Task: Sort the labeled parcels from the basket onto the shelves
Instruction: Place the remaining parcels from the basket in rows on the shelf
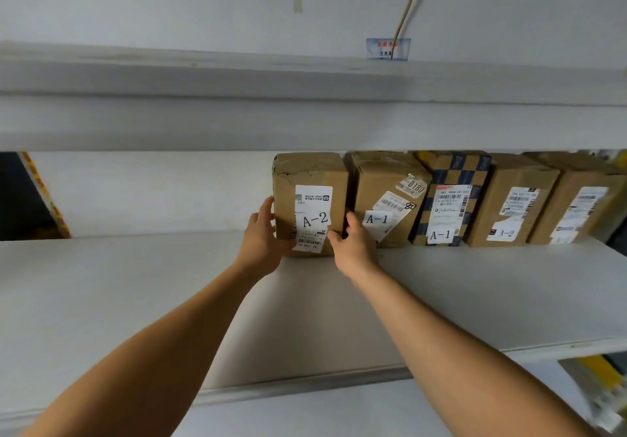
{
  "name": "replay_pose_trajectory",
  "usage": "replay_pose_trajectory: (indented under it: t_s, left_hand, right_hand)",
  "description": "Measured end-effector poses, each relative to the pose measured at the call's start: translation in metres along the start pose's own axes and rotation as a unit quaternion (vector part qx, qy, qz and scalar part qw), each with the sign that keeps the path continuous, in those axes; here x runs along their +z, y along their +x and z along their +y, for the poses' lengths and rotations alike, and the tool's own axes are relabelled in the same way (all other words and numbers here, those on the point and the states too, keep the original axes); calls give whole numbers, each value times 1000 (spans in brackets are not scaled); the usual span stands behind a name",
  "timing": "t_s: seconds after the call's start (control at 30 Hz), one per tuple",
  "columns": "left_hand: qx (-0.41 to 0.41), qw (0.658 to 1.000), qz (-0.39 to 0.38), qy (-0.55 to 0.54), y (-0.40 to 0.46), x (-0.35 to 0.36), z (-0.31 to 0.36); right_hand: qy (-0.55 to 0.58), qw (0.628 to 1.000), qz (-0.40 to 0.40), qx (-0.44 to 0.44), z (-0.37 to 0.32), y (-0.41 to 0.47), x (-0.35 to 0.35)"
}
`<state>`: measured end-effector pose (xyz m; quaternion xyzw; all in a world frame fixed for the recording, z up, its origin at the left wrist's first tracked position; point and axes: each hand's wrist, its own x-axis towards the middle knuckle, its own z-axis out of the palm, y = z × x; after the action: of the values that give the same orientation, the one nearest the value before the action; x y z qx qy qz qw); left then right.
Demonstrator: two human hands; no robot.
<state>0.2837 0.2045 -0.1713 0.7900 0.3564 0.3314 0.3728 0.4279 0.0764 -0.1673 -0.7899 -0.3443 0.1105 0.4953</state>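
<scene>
A brown cardboard parcel labelled A-2 [310,179] stands upright on the white shelf [135,284], at the left end of a row of parcels. My left hand [261,236] holds its left side, thumb at the front lower corner. My right hand [353,243] holds its right lower edge, fingers tucked between it and the neighbouring A-1 parcel [383,179]. Further right stand a blue-checked parcel marked A-1 [448,212], another box marked A-2 [509,199] and one more brown box [576,199]. The basket is out of view.
An upper shelf board [305,114] hangs low over the parcels. The shelf surface stretches bare to the left of the row. A cable [410,6] runs down the wall to a small blue sign [388,48]. Yellow items show at the lower right [600,375].
</scene>
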Motion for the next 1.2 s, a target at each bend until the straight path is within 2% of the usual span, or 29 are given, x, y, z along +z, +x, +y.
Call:
replay_pose_trajectory:
  t_s: [0.13, 0.7, 0.97, 1.2]
  left_hand:
    - [15, 1000, -10, 3, 11, 5, -6]
    - [8, 1000, 3, 17, 5, 2, -5]
    - [-53, 997, 36, 50, -37, 4, 3]
    - [-31, 998, 31, 55, -93, 22, 34]
  right_hand:
    - [-9, 1000, 26, -5, 2, 3, 4]
    - [5, 1000, 12, -1, 6, 5, 2]
    - [60, 998, -31, -11, 16, -13, -21]
    - [-6, 997, -54, -48, 37, -57, -71]
